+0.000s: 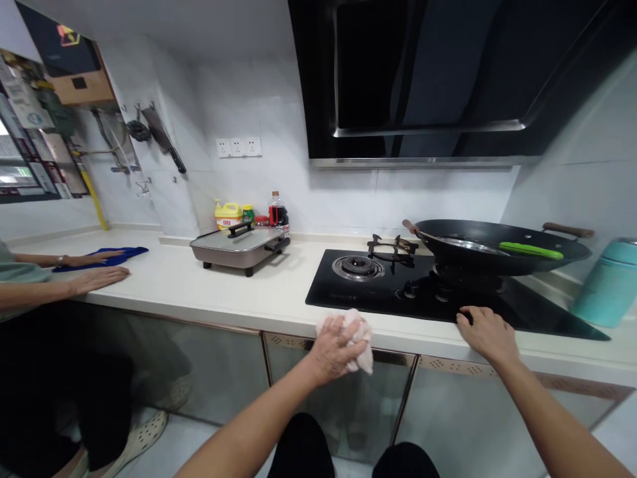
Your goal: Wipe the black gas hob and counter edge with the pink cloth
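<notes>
My left hand (334,348) is wrapped over a pale pink cloth (365,355), pressing it against the front edge of the white counter (233,292). Part of the cloth hangs over that edge. My right hand (488,330) rests at the front rim of the black glass gas hob (343,292), with its fingers loosely curled and apart and nothing seen in them. Near that hand are the hob's knobs (411,289). Behind it a large black wok (502,245) sits on the right burner, with a green-handled utensil (532,250) and a shiny metal piece inside.
A pot support (393,247) lies behind the uncovered left burner (358,267). A lidded electric pan (239,247), bottles and a turquoise container (610,282) stand around. The range hood (423,79) overhangs the hob. At left, another person's hands (99,279) are by a blue cloth (107,257).
</notes>
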The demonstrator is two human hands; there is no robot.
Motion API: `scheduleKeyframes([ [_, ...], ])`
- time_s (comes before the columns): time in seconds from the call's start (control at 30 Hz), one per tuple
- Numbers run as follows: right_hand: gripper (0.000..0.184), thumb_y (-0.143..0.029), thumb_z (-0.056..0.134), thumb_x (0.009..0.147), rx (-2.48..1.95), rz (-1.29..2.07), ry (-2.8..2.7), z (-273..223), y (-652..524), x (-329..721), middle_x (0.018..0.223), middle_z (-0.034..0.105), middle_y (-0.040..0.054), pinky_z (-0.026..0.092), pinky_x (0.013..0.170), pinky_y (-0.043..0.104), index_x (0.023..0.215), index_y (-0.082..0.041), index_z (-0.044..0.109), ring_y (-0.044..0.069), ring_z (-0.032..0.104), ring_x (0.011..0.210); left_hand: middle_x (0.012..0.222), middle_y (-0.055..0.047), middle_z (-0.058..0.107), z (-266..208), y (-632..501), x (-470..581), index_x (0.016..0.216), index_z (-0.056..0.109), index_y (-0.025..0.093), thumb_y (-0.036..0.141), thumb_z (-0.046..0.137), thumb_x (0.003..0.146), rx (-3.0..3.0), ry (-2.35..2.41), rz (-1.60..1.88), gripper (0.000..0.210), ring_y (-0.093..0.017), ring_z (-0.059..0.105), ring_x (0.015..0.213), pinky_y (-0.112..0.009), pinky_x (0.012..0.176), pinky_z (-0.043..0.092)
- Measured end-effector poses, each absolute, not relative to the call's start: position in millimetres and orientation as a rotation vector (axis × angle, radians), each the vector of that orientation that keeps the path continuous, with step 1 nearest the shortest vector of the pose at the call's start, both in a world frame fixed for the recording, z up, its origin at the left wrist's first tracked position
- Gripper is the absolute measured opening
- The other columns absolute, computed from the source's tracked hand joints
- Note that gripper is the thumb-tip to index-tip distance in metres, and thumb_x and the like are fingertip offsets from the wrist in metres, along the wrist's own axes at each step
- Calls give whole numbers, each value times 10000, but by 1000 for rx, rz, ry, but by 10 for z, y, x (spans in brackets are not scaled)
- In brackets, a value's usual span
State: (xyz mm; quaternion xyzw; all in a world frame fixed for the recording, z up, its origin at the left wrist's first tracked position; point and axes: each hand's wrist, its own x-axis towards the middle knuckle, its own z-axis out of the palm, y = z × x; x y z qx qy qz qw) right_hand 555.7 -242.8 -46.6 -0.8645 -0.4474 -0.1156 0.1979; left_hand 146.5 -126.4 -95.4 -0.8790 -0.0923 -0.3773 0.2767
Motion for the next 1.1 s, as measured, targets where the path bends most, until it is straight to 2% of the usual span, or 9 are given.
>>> scheduleKeyframes([
  [0.23,595,-488,292,978,-2434,-294,-1280,-453,-2441,5557,1382,615,149,386,1149,536,1347,-208,665,368,577,1258,1429,-85,575,-1097,-1062,334,1203,708,353,350,716,872,-2303,-822,-1129,331,-354,396,1447,-577,1223,307],
  [0.4,591,-486,311,969,-2405,-292,-1305,-451,-2462,5563,1368,626,178,390,1125,556,1339,-195,668,396,580,1242,1515,-133,403,-1464,-1386,282,1262,603,262,366,726,829,-2038,-1497,-1799,462,-352,428,1452,-550,1203,391],
  [0.57,629,-510,266,985,-2422,-226,-1327,-377,-2522,5523,1414,596,212,357,1132,554,1365,-180,644,414,563,1275,1510,-161,369,-1551,-1340,643,1447,399,231,314,605,879,-1154,-2355,-2450,610,-314,466,1442,-464,1178,441],
  [0.67,656,-532,242,976,-2463,-194,-1327,-337,-2547,5502,1434,582,203,337,1149,540,1377,-187,631,413,546,1308,1604,-197,257,-1476,-1161,839,1538,282,215,337,562,923,-988,-2462,-2453,687,-329,358,1527,-448,1216,388],
  [0.83,733,-578,150,962,-2515,-183,-1287,-258,-2574,5444,1432,566,216,355,1124,554,1373,-198,623,430,522,1312,1674,-275,211,-1611,-1274,1553,1486,402,147,411,602,912,-1058,-2639,-2414,663,-342,479,1472,-399,1135,484],
  [0.9,780,-595,85,959,-2530,-161,-1281,-207,-2596,5403,1416,564,222,361,1117,556,1372,-202,617,436,519,1298,1700,-251,224,-1785,-1490,2013,1476,426,148,428,649,892,-1174,-2675,-2376,685,-307,451,1507,-336,1159,459],
  [0.97,818,-606,39,950,-2548,-130,-1282,-156,-2623,5359,1405,561,224,358,1125,550,1373,-203,612,437,515,1296,1730,-235,190,-1985,-1760,2514,1569,308,160,444,611,938,-1456,-2684,-2307,756,-273,412,1538,-321,1189,428],
  [1.03,837,-620,22,945,-2560,-126,-1274,-124,-2642,5328,1395,558,225,364,1124,541,1371,-202,609,435,519,1289,1734,-189,235,-2170,-2048,2991,1618,260,230,436,630,941,-1747,-2697,-2151,799,-279,389,1551,-371,1200,434],
  [1.1,836,-628,24,949,-2570,-149,-1275,-122,-2647,5321,1389,558,222,377,1113,535,1368,-205,611,433,524,1282,1744,-154,229,-2317,-2313,3386,1596,375,272,369,719,880,-2175,-2508,-1903,800,-348,292,1590,-479,1245,383],
])
